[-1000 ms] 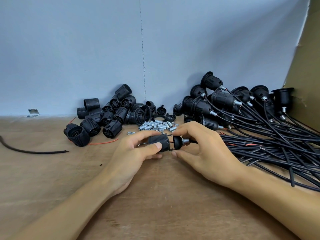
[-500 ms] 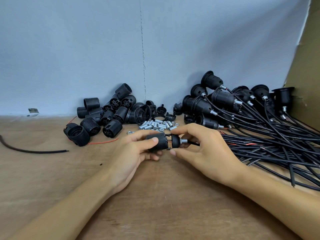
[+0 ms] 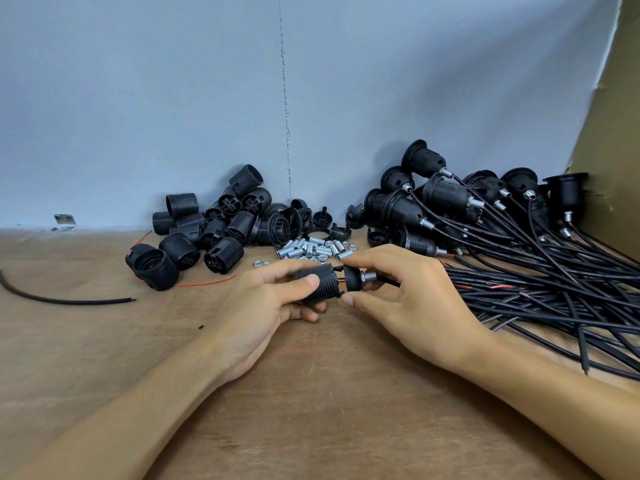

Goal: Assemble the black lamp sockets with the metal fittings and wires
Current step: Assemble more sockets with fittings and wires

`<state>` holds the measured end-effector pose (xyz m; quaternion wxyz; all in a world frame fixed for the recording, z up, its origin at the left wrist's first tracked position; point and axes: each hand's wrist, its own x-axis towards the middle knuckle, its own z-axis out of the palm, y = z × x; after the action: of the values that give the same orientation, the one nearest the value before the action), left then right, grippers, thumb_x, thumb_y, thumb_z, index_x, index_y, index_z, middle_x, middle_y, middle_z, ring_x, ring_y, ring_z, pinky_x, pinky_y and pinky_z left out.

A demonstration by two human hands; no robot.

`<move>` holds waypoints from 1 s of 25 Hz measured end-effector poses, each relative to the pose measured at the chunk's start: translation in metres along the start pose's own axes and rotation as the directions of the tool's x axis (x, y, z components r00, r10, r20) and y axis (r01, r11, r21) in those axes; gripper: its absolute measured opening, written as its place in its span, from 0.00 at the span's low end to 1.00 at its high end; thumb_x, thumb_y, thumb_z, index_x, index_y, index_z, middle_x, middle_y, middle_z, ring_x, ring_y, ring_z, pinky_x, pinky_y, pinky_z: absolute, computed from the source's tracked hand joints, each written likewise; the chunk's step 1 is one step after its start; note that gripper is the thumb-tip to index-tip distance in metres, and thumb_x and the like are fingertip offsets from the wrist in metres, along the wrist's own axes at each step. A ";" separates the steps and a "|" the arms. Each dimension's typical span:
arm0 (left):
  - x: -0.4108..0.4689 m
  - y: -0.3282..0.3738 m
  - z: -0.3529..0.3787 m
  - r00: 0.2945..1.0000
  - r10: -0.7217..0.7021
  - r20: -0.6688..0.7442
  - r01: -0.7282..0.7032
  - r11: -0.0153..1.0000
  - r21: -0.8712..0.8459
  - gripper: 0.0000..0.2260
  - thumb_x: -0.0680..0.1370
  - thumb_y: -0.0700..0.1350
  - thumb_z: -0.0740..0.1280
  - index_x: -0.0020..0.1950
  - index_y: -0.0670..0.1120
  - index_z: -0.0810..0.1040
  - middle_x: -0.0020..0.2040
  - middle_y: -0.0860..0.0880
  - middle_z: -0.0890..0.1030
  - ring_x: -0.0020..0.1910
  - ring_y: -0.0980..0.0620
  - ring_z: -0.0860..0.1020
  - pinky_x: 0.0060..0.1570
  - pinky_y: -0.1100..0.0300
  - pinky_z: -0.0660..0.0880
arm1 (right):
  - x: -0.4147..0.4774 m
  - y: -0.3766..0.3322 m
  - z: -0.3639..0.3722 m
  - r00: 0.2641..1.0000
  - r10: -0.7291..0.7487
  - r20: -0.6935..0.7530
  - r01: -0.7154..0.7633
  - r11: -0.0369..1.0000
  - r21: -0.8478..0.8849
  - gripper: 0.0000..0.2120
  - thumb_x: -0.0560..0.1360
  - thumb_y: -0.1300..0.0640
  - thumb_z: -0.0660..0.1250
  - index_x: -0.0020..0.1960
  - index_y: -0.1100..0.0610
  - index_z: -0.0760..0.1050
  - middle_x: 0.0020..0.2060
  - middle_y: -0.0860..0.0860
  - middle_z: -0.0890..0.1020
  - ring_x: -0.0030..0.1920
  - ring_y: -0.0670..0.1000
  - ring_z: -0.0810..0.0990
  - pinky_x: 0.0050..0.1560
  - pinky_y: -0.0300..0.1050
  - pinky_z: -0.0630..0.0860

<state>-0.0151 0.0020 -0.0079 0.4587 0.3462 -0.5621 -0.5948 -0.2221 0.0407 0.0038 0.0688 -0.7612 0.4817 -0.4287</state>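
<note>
Above wooden table (image 3: pixel 104 358): left hand (image 3: pixel 263 306) grips ribbed socket (image 3: pixel 320 284), axis horizontal; right hand (image 3: pixel 408 299) pinches cap (image 3: pixel 353 278), fitting rightward.

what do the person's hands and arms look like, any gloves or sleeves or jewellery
Both are bare. The left hand and right hand wear no gloves, and no rings show on the visible fingers. Both forearms are uncovered right to the bottom edge of the picture, with no sleeve, watch or bracelet in view. The fingernails look short and unpainted. No markings show.
</note>
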 end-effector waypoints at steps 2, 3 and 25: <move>-0.001 -0.001 -0.001 1.000 -0.003 0.004 0.003 1.000 -0.015 0.12 0.78 0.35 0.68 0.61 0.40 0.82 0.55 0.36 0.84 0.46 0.44 0.84 0.44 0.58 0.81 | -0.002 0.000 0.000 0.999 -0.044 -0.021 0.043 0.998 -0.033 0.18 0.71 0.59 0.78 0.60 0.54 0.81 0.54 0.44 0.81 0.55 0.41 0.79 0.56 0.29 0.72; -0.001 -0.001 -0.001 1.000 -0.003 0.007 0.003 1.000 -0.019 0.13 0.78 0.34 0.68 0.61 0.41 0.83 0.55 0.38 0.85 0.47 0.43 0.84 0.45 0.57 0.81 | -0.002 0.000 -0.001 0.998 -0.066 -0.022 0.065 0.996 -0.055 0.18 0.71 0.60 0.78 0.60 0.54 0.81 0.55 0.45 0.81 0.56 0.41 0.78 0.58 0.29 0.71; -0.010 0.000 0.033 0.962 0.103 -0.251 0.041 0.860 0.508 0.26 0.57 0.71 0.72 0.47 0.57 0.77 0.40 0.61 0.82 0.39 0.64 0.79 0.40 0.61 0.71 | -0.004 -0.011 0.007 0.990 -0.120 0.068 0.122 0.992 -0.027 0.32 0.71 0.62 0.76 0.67 0.43 0.66 0.54 0.43 0.80 0.55 0.37 0.76 0.58 0.26 0.69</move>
<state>-0.0425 0.0231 -0.0043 0.4327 0.5233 -0.6369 -0.3650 -0.2105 0.0470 0.0030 0.0465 -0.8039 0.4386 -0.3991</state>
